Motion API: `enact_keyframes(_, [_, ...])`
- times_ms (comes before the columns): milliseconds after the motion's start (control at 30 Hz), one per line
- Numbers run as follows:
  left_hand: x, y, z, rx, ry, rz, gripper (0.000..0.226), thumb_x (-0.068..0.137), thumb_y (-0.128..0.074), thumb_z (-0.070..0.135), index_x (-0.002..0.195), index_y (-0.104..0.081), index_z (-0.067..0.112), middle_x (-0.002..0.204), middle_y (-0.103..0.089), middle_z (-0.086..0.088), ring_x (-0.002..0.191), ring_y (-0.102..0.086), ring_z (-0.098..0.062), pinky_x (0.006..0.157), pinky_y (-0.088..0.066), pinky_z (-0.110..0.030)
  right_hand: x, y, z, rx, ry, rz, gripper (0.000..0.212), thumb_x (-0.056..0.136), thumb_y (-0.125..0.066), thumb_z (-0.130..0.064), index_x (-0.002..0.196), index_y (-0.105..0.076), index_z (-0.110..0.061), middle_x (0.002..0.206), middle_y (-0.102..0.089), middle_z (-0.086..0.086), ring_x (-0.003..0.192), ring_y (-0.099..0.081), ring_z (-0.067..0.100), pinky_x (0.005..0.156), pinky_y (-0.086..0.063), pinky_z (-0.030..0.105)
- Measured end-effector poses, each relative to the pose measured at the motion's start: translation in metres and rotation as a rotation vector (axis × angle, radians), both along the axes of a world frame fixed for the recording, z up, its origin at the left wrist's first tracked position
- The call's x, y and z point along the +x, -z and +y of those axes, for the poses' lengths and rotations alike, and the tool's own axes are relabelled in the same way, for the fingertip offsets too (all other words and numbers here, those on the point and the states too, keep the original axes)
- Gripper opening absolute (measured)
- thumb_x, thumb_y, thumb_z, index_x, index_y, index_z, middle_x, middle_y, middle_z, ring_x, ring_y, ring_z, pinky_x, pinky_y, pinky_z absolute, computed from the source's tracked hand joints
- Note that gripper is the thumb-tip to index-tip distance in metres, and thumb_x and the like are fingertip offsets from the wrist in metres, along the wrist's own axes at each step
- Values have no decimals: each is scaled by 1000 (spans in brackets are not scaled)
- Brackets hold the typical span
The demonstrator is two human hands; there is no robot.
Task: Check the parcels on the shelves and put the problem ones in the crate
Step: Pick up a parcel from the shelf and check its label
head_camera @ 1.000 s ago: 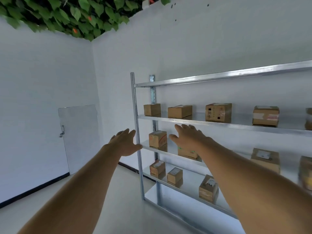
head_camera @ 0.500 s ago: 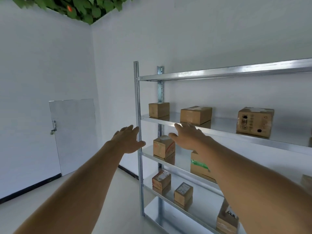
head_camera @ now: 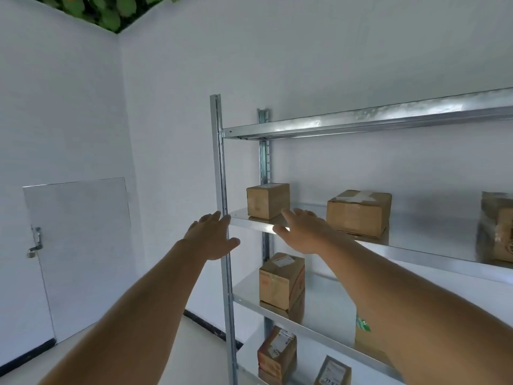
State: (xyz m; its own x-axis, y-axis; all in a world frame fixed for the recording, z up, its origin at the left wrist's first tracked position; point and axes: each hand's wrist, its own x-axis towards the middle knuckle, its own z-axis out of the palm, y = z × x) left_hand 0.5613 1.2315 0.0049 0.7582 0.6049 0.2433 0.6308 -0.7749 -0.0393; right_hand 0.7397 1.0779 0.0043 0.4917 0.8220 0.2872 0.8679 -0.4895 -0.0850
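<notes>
A metal shelf rack (head_camera: 222,190) stands against the white wall with brown cardboard parcels on its levels. On the upper occupied shelf sit a small parcel (head_camera: 267,200) at the left end, a wider taped parcel (head_camera: 358,213) and a wrapped parcel (head_camera: 497,226) at the right edge. My left hand (head_camera: 212,236) is stretched out flat in front of the rack's front post. My right hand (head_camera: 301,232) reaches with straight fingers to the shelf edge just below the small parcel. Neither hand holds anything. No crate is in view.
Lower shelves carry a parcel with red print (head_camera: 281,284), a parcel with green tape (head_camera: 363,337) behind my right forearm, and two more parcels (head_camera: 276,354) near the bottom. A small locked metal door (head_camera: 77,251) is in the left wall. Green foliage (head_camera: 105,9) hangs at the ceiling.
The view has moved closer to the rack and up. Both hands rose from the second shelf level toward the upper parcel shelf, staying flat and empty.
</notes>
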Motion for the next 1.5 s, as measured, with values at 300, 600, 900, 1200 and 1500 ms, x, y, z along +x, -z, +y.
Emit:
enact_keyframes(300, [90, 13, 127, -12, 113, -4, 69, 108, -43, 50, 163, -22, 15, 171, -24, -7, 157, -23, -28, 125, -23, -44, 96, 13, 131, -9, 109, 99, 59, 106, -31, -55, 153, -34, -18, 150, -45, 14, 139, -41, 39, 110, -41, 52])
enact_keyframes(600, [210, -12, 278, -120, 162, -155, 70, 109, -25, 56, 166, -14, 16, 174, -12, -4, 161, -11, -27, 129, -16, -46, 207, -13, 251, 148, 188, 173, 61, 106, -32, -55, 154, -34, -17, 154, -43, 17, 136, -48, 38, 104, -42, 44])
enact_keyframes(900, [310, -8, 340, -309, 366, -216, 55, 114, -24, 42, 154, -39, 7, 160, -39, -17, 149, -33, -34, 120, -28, -43, 255, -6, 312, 202, 306, 263, 53, 104, -28, -54, 142, -43, -19, 136, -55, 15, 116, -58, 36, 97, -49, 47])
enact_keyframes(1200, [378, -2, 411, -1045, 260, -389, 75, 103, -34, 70, 140, -55, 9, 137, -59, -12, 126, -55, -30, 111, -42, -43, 268, -7, 359, 579, 565, 839, 54, 106, -36, -54, 138, -47, -11, 136, -51, 13, 121, -55, 33, 102, -51, 52])
enact_keyframes(1500, [395, 44, 423, -1658, 470, -461, 58, 94, -59, 66, 122, -70, 16, 98, -76, -5, 94, -70, -23, 80, -58, -36, 275, 25, 365, 893, 439, 1156, 54, 92, -54, -73, 114, -71, -27, 108, -74, 4, 107, -68, 28, 106, -51, 52])
